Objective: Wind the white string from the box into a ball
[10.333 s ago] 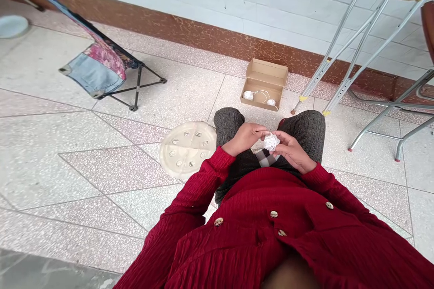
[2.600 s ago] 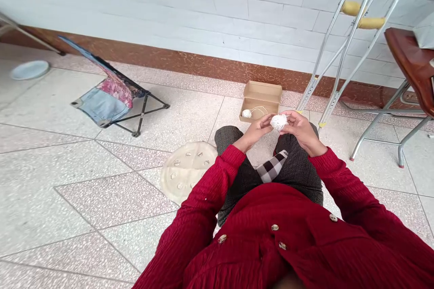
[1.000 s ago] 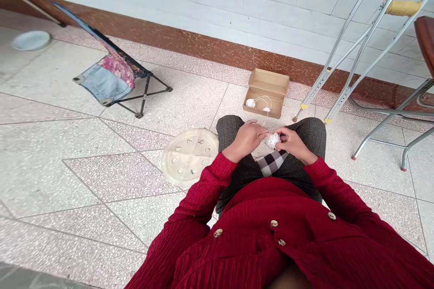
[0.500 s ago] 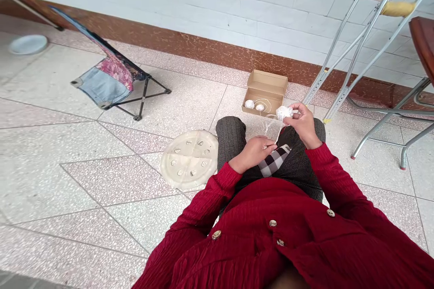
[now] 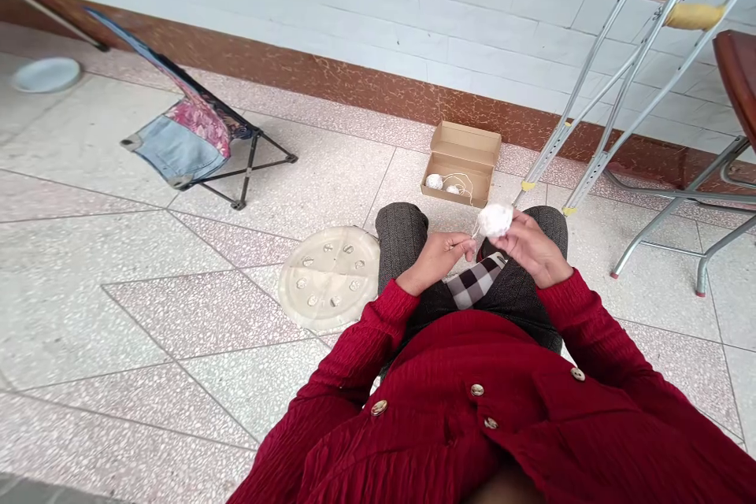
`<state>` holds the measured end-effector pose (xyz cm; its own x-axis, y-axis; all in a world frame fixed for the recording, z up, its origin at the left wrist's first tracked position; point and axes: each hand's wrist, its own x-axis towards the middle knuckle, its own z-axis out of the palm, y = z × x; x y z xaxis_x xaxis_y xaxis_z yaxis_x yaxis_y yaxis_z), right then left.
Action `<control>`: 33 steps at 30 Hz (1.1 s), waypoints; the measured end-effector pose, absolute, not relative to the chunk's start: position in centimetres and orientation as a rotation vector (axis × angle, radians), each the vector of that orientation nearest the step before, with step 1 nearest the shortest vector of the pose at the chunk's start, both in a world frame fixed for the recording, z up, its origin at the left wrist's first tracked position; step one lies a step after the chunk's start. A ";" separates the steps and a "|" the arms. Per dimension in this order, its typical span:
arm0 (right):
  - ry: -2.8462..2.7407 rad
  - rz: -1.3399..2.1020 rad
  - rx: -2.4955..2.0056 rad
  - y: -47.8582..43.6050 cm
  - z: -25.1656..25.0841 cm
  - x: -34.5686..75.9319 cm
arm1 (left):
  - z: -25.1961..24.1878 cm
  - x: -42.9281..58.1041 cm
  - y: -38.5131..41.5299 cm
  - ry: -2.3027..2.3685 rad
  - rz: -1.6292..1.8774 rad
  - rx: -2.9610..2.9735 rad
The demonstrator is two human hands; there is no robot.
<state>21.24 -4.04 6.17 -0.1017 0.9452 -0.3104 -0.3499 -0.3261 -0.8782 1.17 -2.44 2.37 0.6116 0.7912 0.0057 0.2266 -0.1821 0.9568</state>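
A fluffy white ball of yarn (image 5: 494, 220) is held up over my lap in my right hand (image 5: 535, 246), its fingers closed round the ball's right side. Just left of it, my left hand (image 5: 442, 253) pinches a thin white strand that runs to the ball. Beyond my knees an opened cardboard box (image 5: 466, 146) sits on the floor. Inside it lie a small white yarn ball (image 5: 435, 182), a second partly hidden one (image 5: 453, 190) and loose loops of strand. Black-and-white checked cloth (image 5: 476, 282) lies between my thighs.
Left of my knee lies a round beige mat with holes (image 5: 327, 307). A low folding stool (image 5: 183, 161) stands farther left, with a pale dish (image 5: 47, 75) behind it. Metal crutches (image 5: 620, 87) lean at the wall on the right, beside a metal-legged chair (image 5: 735, 83).
My right hand has lowered the yarn ball slightly and turned it, bringing it closer to my left hand. The left hand has risen a little, still pinching the strand.
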 end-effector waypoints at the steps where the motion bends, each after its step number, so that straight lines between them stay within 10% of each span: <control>1: -0.772 1.506 -1.166 -3.3 5.8 21.3 | 2.2 1.4 -2.8 0.830 0.591 1.730; 7: -1.217 1.033 -1.533 -1.9 1.6 22.1 | 1.9 1.1 -2.9 0.842 0.487 1.992; 16: -1.178 2.054 -1.161 -5.8 2.7 23.4 | 2.2 -0.1 -1.1 0.620 0.629 2.250; 33: -0.614 1.745 -0.875 -5.7 5.7 23.9 | -0.6 -0.1 2.5 1.076 1.124 1.255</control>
<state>23.88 -5.74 5.72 -0.1917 0.9450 -0.2650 -0.5706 -0.3270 -0.7533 -0.05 2.47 -0.63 0.1424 0.9898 0.0104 -0.0332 -0.0057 0.9994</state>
